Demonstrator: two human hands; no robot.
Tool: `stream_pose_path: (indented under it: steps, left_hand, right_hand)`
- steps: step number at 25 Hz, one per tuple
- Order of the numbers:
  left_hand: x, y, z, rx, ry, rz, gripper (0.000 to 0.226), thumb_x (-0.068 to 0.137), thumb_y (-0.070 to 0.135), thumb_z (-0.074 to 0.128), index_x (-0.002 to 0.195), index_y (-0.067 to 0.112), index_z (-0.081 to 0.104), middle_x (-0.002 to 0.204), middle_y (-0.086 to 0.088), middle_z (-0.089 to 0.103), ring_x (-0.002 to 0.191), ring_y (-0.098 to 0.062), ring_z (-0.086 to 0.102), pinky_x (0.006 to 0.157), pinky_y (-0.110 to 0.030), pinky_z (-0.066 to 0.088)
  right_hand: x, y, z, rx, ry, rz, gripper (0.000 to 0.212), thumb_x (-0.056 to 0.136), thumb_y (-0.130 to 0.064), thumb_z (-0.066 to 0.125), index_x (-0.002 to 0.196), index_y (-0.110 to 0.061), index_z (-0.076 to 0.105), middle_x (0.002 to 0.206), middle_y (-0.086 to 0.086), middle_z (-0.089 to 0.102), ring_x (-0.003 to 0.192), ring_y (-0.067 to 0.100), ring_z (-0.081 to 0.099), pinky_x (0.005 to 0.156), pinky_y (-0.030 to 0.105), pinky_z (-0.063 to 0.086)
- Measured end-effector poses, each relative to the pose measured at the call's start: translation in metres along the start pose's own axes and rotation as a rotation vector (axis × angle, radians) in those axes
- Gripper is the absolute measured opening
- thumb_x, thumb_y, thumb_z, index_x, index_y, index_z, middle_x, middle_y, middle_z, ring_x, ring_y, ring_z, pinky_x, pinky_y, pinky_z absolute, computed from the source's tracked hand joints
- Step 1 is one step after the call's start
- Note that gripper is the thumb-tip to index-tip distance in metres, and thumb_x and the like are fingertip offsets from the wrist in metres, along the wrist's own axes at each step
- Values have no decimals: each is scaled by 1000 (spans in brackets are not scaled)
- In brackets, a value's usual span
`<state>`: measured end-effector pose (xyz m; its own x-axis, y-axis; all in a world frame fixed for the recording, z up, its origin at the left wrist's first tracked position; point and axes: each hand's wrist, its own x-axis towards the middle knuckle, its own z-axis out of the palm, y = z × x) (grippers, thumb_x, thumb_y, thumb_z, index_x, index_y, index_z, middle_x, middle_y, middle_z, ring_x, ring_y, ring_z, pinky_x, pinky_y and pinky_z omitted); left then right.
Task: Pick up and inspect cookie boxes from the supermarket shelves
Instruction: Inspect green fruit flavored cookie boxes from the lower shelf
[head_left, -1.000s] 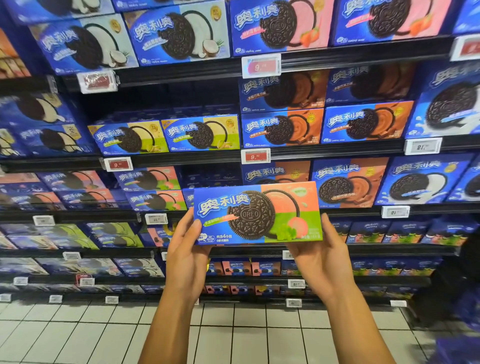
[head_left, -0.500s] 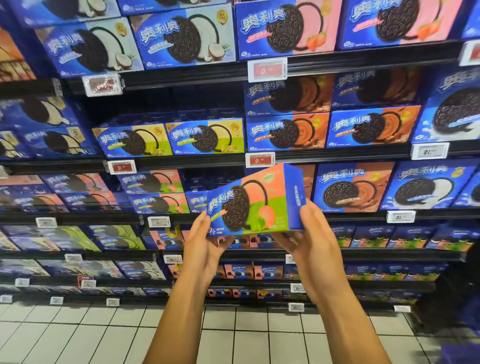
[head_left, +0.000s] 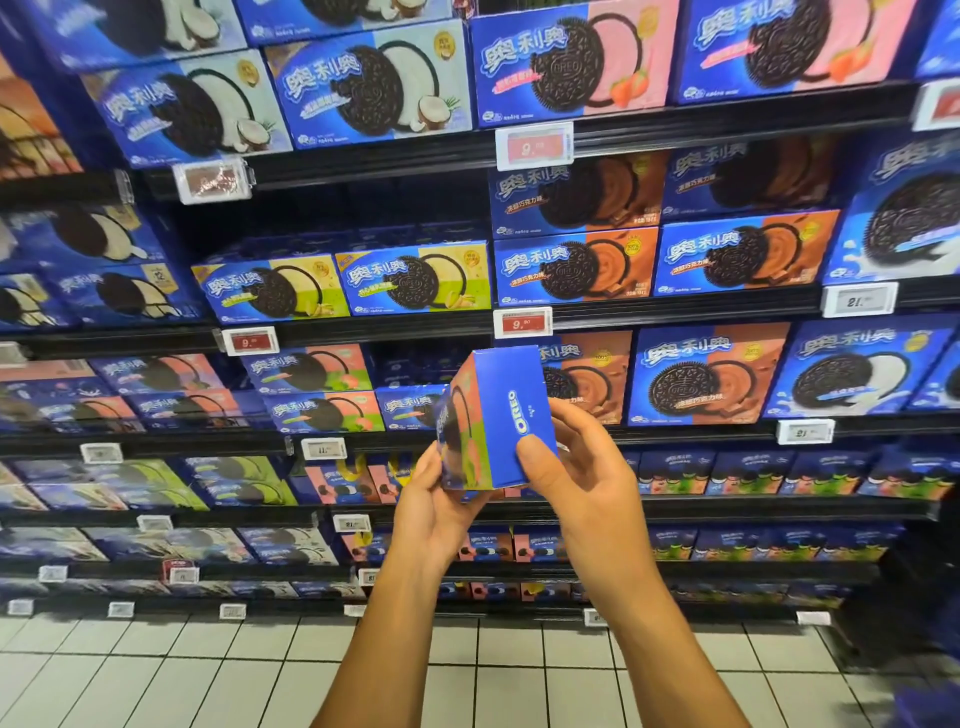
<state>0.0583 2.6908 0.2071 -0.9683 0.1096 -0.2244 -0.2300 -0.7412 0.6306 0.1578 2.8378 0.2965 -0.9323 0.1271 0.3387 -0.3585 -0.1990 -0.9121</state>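
A blue cookie box (head_left: 501, 415) hangs in front of the shelves, turned so its narrow blue end panel with the white logo faces me. Its peach-and-green front shows only as a sliver on the left. My left hand (head_left: 434, 512) cups the box from below at its lower left corner. My right hand (head_left: 582, 467) grips the right side, thumb pressed on the end panel and fingers wrapped behind.
Shelves packed with blue cookie boxes fill the view: coconut ones (head_left: 363, 85) up top, chocolate ones (head_left: 706, 376) at right, peach ones (head_left: 322, 410) at left. Price tags (head_left: 522, 322) line the shelf edges. White tiled floor (head_left: 208, 675) lies below.
The box has turned from front-facing to end-on. Both hands have moved closer together around it, and the view has shifted nearer the shelves.
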Motion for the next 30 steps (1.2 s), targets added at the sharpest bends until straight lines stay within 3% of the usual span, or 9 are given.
stream_pose_path:
  steps: [3,6,10,14,26,30]
  left_hand:
    - [-9,11,3,-6,48,52,35,101,21,45,135,16,55,130,-15,64,111,-30,65,91,-51,51]
    - [-25,26,11,-3,41,150,31,88,23,60,118,19,62,117,-7,70,94,-21,69,74,-40,56]
    - [-49,38,26,106,-20,289,38,79,20,66,117,18,61,106,0,73,83,-13,70,62,-31,56]
    - [-63,42,34,234,-92,376,40,80,18,66,120,17,64,111,-2,73,90,-13,71,67,-28,58]
    - [-77,43,29,251,-149,468,40,80,8,63,120,14,64,109,0,73,100,-15,69,81,-28,58]
    - [-80,43,27,296,-193,502,45,79,8,71,122,16,63,111,1,72,106,-15,67,85,-28,57]
  right_hand:
    - [3,1,-12,97,61,71,33,86,-43,66,116,-29,67,111,0,74,101,14,70,80,28,59]
    - [8,8,-28,299,178,179,41,93,-45,58,119,-15,66,109,13,73,97,22,69,83,40,60]
    - [10,19,-49,550,241,300,35,102,-39,43,106,-20,73,109,11,73,98,26,70,85,46,58]
    - [10,30,-59,677,258,339,36,97,-38,45,97,-20,75,107,13,72,96,30,68,92,49,55]
    - [2,38,-59,796,247,371,35,93,-36,46,97,-18,75,108,14,71,92,28,70,82,46,58]
    - [0,35,-58,833,253,348,31,93,-36,51,100,-20,77,108,11,72,92,25,70,79,41,59]
